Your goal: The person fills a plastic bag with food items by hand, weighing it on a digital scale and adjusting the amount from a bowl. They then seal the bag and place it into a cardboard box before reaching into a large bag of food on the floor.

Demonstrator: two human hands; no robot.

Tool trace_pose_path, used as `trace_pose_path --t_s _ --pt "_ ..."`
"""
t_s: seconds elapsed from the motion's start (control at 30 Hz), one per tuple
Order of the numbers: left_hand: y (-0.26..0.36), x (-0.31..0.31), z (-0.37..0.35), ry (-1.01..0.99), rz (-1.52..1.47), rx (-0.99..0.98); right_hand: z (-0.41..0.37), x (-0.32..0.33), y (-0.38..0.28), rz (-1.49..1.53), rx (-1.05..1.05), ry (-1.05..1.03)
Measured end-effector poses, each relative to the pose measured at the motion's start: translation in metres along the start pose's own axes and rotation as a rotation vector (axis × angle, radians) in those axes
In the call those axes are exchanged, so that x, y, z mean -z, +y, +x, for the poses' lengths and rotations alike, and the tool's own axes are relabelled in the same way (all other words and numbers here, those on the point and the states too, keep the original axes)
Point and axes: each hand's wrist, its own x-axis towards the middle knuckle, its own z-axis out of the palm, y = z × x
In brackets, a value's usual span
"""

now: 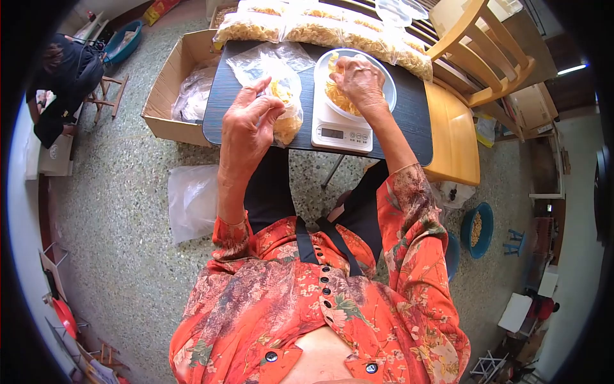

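Note:
My left hand [251,123] is at the near side of a clear plastic bag [289,121], its fingers curled against the plastic. Pale yellow curled pieces fill the lower part of this bag, which stands upright near the table's front edge. My right hand [361,82] reaches into a translucent bowl [391,96] with its fingers bunched together. More yellow pieces [339,96] lie in the bowl; the fingertips are partly hidden among them. Under the bowl is a white kitchen scale [324,121] with a small display.
Filled bags [313,32] line the back of the dark table [409,121]. Flat plastic bags [243,61] lie at its left. A cardboard box [160,109] stands left, a wooden chair [457,134] right. Another person [70,70] sits at far left. Blue basins [486,217] rest on the floor.

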Motion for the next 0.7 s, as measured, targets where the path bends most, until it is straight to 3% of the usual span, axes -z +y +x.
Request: trace_pose_path --t_s 0.13,0.27,0.37,0.47,0.6,0.7 --pt "-0.003 -0.001 -0.001 0.001 -0.014 0.003 0.004 -0.007 0.012 0.006 0.070 0.046" --pt "-0.005 -0.001 0.000 -0.001 -0.011 0.011 -0.003 0.003 0.029 0.242 0.088 0.138" --pt "-0.005 -0.003 -0.001 0.001 0.004 -0.013 -0.011 0.015 0.039 0.843 -0.168 0.176" --pt "-0.002 -0.005 0.000 -0.005 -0.027 0.005 -0.018 0.021 0.053 1.507 -0.421 0.088" --pt "-0.003 -0.010 0.001 -0.010 -0.059 -0.007 -0.028 0.027 0.047 1.756 -0.542 0.087" --pt "-0.001 -0.012 0.001 -0.015 -0.075 0.003 -0.040 0.042 0.016 1.806 -0.341 0.057"
